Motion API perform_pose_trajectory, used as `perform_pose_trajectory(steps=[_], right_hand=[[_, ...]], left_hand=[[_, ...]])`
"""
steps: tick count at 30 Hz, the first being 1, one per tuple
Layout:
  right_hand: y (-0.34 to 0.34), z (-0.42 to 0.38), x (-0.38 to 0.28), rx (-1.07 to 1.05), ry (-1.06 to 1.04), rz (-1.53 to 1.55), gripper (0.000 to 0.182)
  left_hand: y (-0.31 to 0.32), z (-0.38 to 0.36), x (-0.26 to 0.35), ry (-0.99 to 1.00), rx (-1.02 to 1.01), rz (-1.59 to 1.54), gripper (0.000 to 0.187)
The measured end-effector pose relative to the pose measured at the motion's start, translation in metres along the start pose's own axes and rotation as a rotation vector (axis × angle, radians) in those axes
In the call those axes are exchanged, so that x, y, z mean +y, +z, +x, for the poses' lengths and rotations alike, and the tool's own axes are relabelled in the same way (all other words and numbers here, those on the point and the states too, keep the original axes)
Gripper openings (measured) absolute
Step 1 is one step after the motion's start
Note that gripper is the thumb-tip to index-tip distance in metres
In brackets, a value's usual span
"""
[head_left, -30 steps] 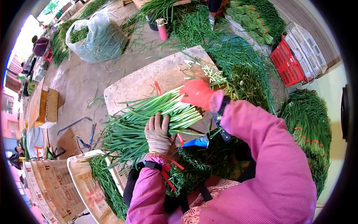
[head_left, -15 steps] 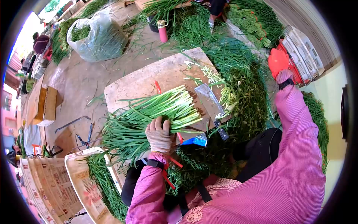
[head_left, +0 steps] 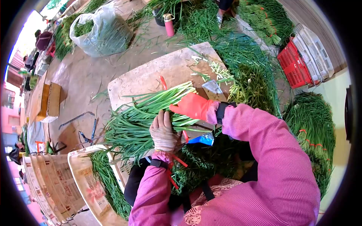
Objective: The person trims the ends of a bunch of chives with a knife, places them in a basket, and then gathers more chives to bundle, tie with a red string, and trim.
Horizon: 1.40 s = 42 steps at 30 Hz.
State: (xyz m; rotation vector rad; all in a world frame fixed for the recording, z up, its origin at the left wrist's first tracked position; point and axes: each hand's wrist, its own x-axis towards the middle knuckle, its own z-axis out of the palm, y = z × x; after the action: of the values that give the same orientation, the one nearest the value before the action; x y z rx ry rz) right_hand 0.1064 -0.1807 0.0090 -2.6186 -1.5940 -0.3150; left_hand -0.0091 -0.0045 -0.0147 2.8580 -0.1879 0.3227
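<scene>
A bunch of long green stalks [head_left: 147,107] lies across a worn board [head_left: 132,84], pale ends to the upper right. My left hand [head_left: 164,133], in a pale striped glove, holds the bunch from its near side, fingers bent over the stalks. My right hand [head_left: 194,106], in a red rubber glove, is over the pale ends, with its fingers stretched leftward. Red tape [head_left: 163,83] shows above the bunch, and a blue packet [head_left: 203,139] sits below it. Part of a wide knife blade [head_left: 213,89] shows beyond my right hand; its handle is hidden.
Cut pale pieces [head_left: 218,71] lie at the board's right edge beside heaped greens [head_left: 252,84]. A red basket [head_left: 295,64] and tied bundles [head_left: 313,139] are at the right. A plastic bag [head_left: 103,37], pink bottle [head_left: 169,25] and white crate [head_left: 88,180] surround the board.
My right hand has come from the red basket at the right to the pale ends of the bunch. My left hand stays on the stalks. The view has shifted slightly.
</scene>
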Motion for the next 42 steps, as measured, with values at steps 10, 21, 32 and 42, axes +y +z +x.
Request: perform_pose_trajectory(steps=[10, 21, 32, 42], right_hand=[[-0.008, -0.015, 0.024, 0.080, -0.103, 0.115, 0.005], [-0.119, -0.225, 0.179, -0.426, 0.740, -0.385, 0.017], [-0.036, -0.034, 0.054, 0.058, 0.311, 0.251, 0.049], [-0.014, -0.059, 0.010, 0.110, 0.056, 0.187, 0.031]], left_hand=[[-0.008, 0.002, 0.002, -0.008, -0.009, -0.018, 0.095], [-0.006, 0.004, 0.004, 0.009, 0.022, -0.006, 0.093], [-0.034, 0.028, 0.013, 0.022, -0.250, 0.153, 0.107], [-0.020, 0.020, 0.005, 0.052, -0.109, 0.035, 0.087]])
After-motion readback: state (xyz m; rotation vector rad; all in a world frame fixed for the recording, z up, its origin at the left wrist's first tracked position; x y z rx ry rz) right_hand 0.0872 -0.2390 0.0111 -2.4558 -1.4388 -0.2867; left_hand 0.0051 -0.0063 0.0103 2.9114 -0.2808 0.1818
